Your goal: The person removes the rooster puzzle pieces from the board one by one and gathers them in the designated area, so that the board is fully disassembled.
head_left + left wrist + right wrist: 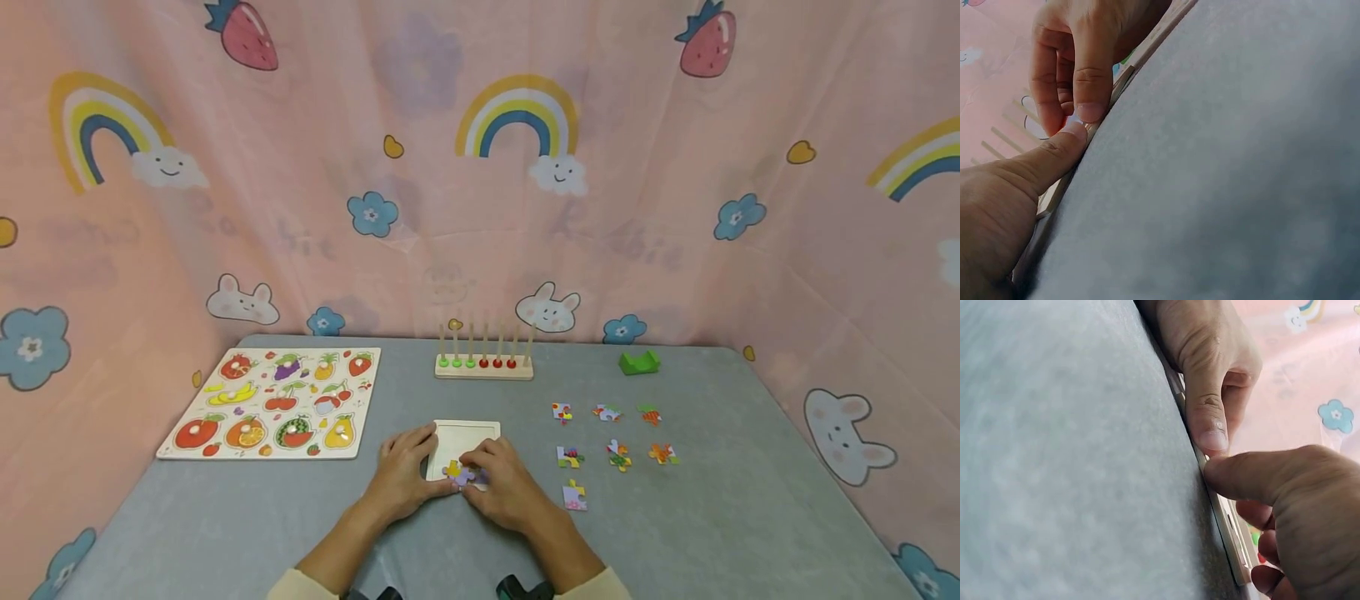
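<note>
A pale wooden puzzle tray (468, 433) lies on the table before me. My left hand (401, 471) holds its left side, fingers at the upper left edge and thumb at the front edge. Purple and yellow jigsaw pieces (456, 472) sit in the tray's front part. Over the front right corner, my right hand (506, 483) pinches a jigsaw piece, mostly hidden by the fingers. Both thumbs meet near the front edge, as the left wrist view shows with the left thumb (1054, 153) beside the right fingertips.
Several loose jigsaw pieces (575, 496) lie in rows right of the tray. A fruit peg puzzle board (258, 410) lies at left. Behind stand a wooden peg rack (483, 373) with green and red beads and a green curved block (639, 363). A printed curtain (480, 250) hangs behind the table.
</note>
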`<state>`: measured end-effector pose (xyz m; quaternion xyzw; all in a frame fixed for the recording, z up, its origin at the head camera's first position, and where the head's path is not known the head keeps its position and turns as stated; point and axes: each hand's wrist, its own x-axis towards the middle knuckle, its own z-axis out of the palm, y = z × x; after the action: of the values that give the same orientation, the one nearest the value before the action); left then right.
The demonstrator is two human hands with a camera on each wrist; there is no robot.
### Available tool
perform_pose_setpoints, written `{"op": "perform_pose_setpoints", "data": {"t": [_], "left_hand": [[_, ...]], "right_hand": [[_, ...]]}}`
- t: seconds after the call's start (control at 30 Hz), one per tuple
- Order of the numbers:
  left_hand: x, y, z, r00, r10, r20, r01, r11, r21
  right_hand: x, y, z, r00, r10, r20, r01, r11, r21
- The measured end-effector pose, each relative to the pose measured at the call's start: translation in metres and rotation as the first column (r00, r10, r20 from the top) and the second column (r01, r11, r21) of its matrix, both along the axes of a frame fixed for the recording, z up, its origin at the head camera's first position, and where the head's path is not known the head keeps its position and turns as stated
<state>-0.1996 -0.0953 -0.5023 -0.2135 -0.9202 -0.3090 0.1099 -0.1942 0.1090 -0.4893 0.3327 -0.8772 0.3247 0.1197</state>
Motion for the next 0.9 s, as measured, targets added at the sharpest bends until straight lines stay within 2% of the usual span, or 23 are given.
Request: {"op": "perform_pose_setpoints", "data": {"t": [0.27,0.67,0.9], "left_hand": [[0.001,-0.001,-0.001,1.0,0.001,0.001,-0.001,1.0,-0.01],[-0.001,0.001,0.0,1.0,0.002,0.003,-0.002,1.0,-0.01],[-0.001,0.001,0.0,1.0,0.008,0.003,-0.008,1.0,-0.014]], "right_hand": [[0.0,0.001,0.002,0.999,-0.04,0.023,0.041,0.998,-0.041],[0.001,0.015,0.021,0.997,-0.016,0.074,0.028,0.987,-0.156],[0.003,0.023,0.034,0.994,0.002,0.105,0.015,0.987,-0.16]]}}
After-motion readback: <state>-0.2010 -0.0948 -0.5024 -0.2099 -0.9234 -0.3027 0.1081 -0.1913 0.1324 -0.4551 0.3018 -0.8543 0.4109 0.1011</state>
